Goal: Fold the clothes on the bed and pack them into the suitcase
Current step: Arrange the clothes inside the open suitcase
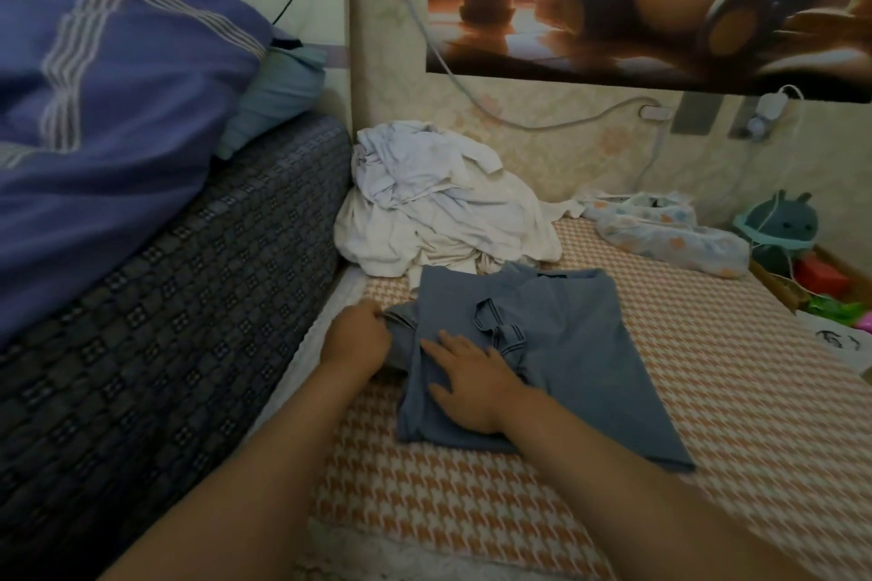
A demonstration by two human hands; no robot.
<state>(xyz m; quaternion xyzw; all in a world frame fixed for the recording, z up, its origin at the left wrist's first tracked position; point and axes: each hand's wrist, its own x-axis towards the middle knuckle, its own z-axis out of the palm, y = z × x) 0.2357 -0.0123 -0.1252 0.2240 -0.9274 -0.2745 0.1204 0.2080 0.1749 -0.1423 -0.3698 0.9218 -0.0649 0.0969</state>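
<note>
Both hands work a half-folded blue-grey shirt (566, 344) on the bed (684, 368).
The bed's orange houndstooth sheet carries the shirt, which lies flat with its left side turned in. A crumpled heap of white clothes (439, 212) lies just behind the shirt, at its collar end. Both forearms reach forward. The right hand (472, 382) lies flat with spread fingers, pressing the folded part. The left hand (356, 337) has curled fingers and pinches the sleeve at the shirt's left edge.

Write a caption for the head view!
Left hand pinches the sleeve, right hand presses the shirt flat on the bed.
</note>
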